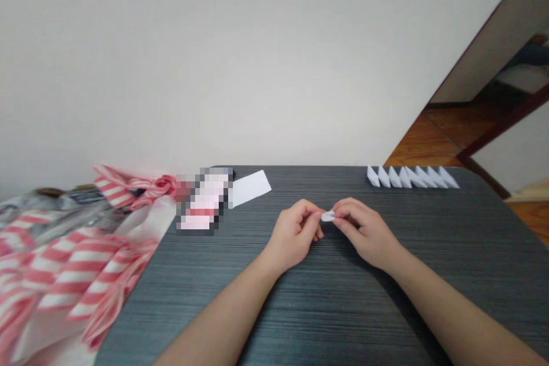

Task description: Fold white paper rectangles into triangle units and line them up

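My left hand and my right hand meet above the middle of a dark grey wood-grain table. Between their fingertips, both hands pinch a small folded piece of white paper, which is partly hidden by my fingers. Beyond my hands, a row of several folded white paper triangles stands along the table's far edge, to the right. A loose white paper rectangle lies at the far edge, to the left of my hands.
A pixelated, obscured pink-and-white object lies beside the paper rectangle. Pink-and-white striped plastic bags are heaped past the table's left edge. A plain wall rises behind the table, and a wooden floor shows at the right.
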{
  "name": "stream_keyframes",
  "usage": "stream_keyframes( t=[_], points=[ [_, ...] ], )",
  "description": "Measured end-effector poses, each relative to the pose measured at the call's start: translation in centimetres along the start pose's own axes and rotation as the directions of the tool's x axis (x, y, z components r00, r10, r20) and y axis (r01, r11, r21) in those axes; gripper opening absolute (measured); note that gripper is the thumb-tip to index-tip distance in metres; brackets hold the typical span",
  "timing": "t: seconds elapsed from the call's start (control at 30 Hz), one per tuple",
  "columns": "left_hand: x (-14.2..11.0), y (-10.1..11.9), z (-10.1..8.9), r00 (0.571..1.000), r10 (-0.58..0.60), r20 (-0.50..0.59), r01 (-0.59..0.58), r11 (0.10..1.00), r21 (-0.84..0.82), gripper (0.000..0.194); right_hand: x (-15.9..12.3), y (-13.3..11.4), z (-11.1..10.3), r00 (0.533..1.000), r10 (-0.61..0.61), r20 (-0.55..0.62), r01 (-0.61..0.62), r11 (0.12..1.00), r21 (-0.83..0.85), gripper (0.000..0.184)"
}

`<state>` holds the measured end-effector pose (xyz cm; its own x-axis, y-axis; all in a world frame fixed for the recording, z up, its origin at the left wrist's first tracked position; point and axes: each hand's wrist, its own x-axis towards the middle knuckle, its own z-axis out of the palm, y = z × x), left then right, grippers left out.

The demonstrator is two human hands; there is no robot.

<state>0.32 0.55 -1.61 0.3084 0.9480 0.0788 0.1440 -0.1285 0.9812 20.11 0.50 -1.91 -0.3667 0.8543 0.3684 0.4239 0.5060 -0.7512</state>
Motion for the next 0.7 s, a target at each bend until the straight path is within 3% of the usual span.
stream_keyframes(
  t=[0.2, 0.5, 0.7],
  points=[
    [-0.14, -0.32, 0.05, 1.000, 0.021, 0.010, -0.021, 0.999, -0.025, 0.019, 0.01, 0.06, 0.21, 0.994, 0.107, -0.023, -0.106, 0.994, 0.022, 0.008],
    [-0.05, -0.29, 0.07, 1.000, 0.015, 0.006, -0.015, 0.999, -0.041, 0.018, 0.00, 0.40, 0.12, 1.000, 0.026, -0.016, -0.025, 0.998, 0.064, 0.013],
    [0.04, -0.40, 0.14, 1.000, 0.011, -0.010, -0.012, 0.994, -0.112, 0.018, 0.05, 0.45, 0.10, 0.995, 0.094, -0.046, -0.091, 0.994, 0.058, 0.010]
  ],
)
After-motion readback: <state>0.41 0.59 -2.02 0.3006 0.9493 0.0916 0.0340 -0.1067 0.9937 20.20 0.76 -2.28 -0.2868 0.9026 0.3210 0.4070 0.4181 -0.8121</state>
